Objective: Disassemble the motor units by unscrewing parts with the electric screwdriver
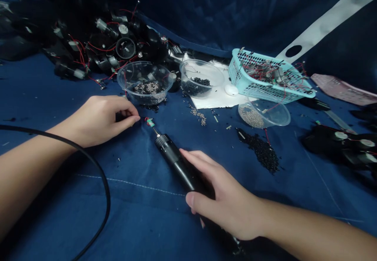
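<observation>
Black, one screwdriver (180, 167) sits in the right hand (228, 198), three bowls (202, 92) beyond.

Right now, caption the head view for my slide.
Right hand grips black cylindrical screwdriver, its metal tip at small green part; left hand nearby.

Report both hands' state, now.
Left hand: pinched closed beside the small green part; contents cannot be told.
Right hand: closed around the black screwdriver.
</observation>
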Tool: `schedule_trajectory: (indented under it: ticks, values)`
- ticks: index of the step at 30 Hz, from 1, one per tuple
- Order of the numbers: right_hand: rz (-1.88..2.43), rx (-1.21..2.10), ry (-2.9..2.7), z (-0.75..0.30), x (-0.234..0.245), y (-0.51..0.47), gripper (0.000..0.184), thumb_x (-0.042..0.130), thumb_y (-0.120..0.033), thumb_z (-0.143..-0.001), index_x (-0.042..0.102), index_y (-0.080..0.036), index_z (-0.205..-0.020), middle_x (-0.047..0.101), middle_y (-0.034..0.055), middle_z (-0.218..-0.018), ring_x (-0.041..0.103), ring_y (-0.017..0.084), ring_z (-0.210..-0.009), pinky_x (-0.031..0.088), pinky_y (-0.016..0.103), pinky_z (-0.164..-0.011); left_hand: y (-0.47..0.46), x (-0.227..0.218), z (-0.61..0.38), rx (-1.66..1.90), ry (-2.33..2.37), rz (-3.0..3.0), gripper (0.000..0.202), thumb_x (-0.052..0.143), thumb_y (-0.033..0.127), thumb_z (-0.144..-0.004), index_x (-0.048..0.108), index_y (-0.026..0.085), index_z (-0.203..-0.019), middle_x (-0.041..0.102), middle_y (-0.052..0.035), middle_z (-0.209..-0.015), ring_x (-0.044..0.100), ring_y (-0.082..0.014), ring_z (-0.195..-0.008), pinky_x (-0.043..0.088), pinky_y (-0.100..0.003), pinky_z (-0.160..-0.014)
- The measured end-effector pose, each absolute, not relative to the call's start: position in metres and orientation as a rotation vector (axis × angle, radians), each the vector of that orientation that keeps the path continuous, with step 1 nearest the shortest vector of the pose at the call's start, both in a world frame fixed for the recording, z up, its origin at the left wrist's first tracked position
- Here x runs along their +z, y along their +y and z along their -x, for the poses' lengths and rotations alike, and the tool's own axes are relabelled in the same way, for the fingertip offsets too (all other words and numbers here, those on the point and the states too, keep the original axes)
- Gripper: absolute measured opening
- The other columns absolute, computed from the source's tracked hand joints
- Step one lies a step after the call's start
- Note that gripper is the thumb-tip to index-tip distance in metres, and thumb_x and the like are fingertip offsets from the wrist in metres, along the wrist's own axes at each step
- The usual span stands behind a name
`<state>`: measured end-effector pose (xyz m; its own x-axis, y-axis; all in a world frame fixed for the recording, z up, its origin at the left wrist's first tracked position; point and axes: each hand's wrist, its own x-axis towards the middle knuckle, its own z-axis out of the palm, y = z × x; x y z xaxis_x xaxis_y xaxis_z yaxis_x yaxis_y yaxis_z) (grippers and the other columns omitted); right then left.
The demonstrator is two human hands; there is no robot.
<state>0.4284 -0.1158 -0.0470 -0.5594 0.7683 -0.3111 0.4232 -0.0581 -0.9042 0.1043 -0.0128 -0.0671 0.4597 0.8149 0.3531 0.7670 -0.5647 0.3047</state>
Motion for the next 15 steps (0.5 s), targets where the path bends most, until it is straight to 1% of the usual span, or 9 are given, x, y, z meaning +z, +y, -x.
schedule_trajectory:
  ticks: [2, 6, 12, 15]
  values:
    - [1.263, 1.644, -1.947, -0.429, -0.046, -0.115, 0.068, 0.07, -0.029, -0.091, 0.052, -0.031, -0.157, 0.053, 0.009, -0.145, 0.061, 0.024, -0.129, 0.063, 0.047, -0.107, -0.013, -0.066, -0.106, 0.679, 1.477, -2.513, 0.033, 0.058, 0.052, -0.092, 0.078, 0.026, -0.085, 0.077, 0.0011, -0.078, 0.069, -0.0175, -0.068, 0.049, -0.031, -0.066]
    - [1.25, 1.632, -1.969, -0.43, -0.045, -0.115, 0.066, 0.07, -0.027, -0.092, 0.053, -0.032, -0.155, 0.054, 0.008, -0.143, 0.06, 0.024, -0.129, 0.063, 0.047, -0.108, -0.014, -0.061, -0.109, 0.629, 1.503, -2.423, 0.034, 0.058, 0.054, -0.089, 0.079, 0.027, -0.085, 0.078, 0.0005, -0.078, 0.07, -0.0186, -0.068, 0.05, -0.032, -0.067]
    - [1.255, 1.631, -1.95, -0.429, -0.046, -0.116, 0.064, 0.07, -0.027, -0.092, 0.054, -0.031, -0.154, 0.052, 0.0085, -0.144, 0.062, 0.023, -0.125, 0.063, 0.047, -0.106, -0.014, -0.054, -0.098, 0.588, 1.429, -2.473, 0.033, 0.059, 0.053, -0.091, 0.082, 0.03, -0.092, 0.083, 0.0014, -0.089, 0.075, -0.0195, -0.075, 0.054, -0.032, -0.072]
    - [1.258, 1.634, -1.956, -0.429, -0.046, -0.116, 0.064, 0.07, -0.027, -0.093, 0.054, -0.032, -0.155, 0.052, 0.0085, -0.145, 0.062, 0.022, -0.123, 0.063, 0.047, -0.104, -0.013, -0.054, -0.091, 0.595, 1.467, -2.487, 0.034, 0.059, 0.055, -0.091, 0.082, 0.029, -0.091, 0.083, 0.0013, -0.09, 0.076, -0.0203, -0.077, 0.055, -0.033, -0.074]
